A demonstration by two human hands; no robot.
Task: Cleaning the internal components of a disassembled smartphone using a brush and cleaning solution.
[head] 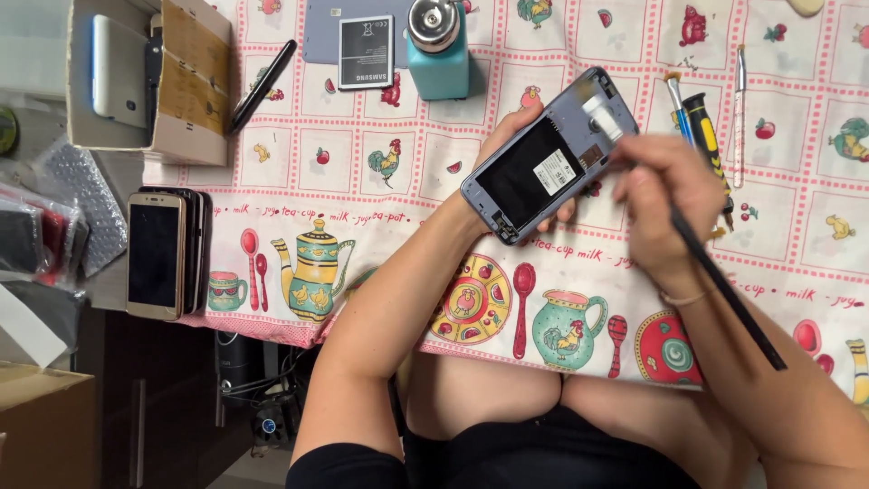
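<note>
Carefully now: your left hand (pixel 529 136) cradles the opened phone (pixel 548 156) from beneath, fingers curled round its edges, while your right hand (pixel 665 195) pinches the black brush (pixel 729 294) just beside it. Stroke lightly, phone steady.

bright, even indoor light | soft shadows | slight motion blur | left edge dim

Right hand (pixel 665 195) motion-blurred, finger grip on black tool (pixel 724 290) unclear; tool tip hidden behind hand. Left hand (pixel 516 136) mostly hidden under open phone (pixel 550 154). Cardboard box (pixel 149 81), 10 o'clock, cut by top edge; phone stack (pixel 167 254) count unclear.
</note>
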